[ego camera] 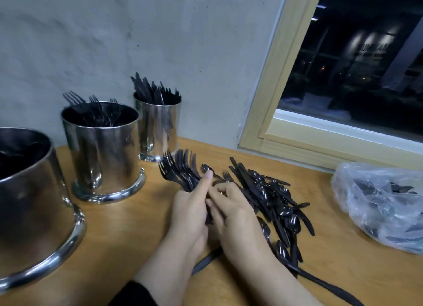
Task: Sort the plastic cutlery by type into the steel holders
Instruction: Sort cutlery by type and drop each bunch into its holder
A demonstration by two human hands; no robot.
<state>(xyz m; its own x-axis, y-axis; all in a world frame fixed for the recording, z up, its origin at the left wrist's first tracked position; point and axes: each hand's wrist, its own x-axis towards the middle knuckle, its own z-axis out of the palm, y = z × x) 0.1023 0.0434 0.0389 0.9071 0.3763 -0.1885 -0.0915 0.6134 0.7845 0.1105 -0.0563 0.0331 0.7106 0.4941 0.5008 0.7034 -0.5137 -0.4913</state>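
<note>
Several forks (pixel 180 170) (tines up-left) in left hand (pixel 190 210).

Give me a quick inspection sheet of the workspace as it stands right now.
Surface: wooden table, set against a grey wall.
Job's things: three steel holders; the middle holder has forks, the far holder has what look like knives, the near holder has contents too dark to tell. A loose pile of cutlery lies on the table.
Clutter: clear plastic bag with more black cutlery at the right.
Hands: left hand grips a bunch of forks, tines up; right hand pinches cutlery beside it, piece unclear.
Cables: nothing seen.
Surroundings: wood-framed window, dark outside.
</note>
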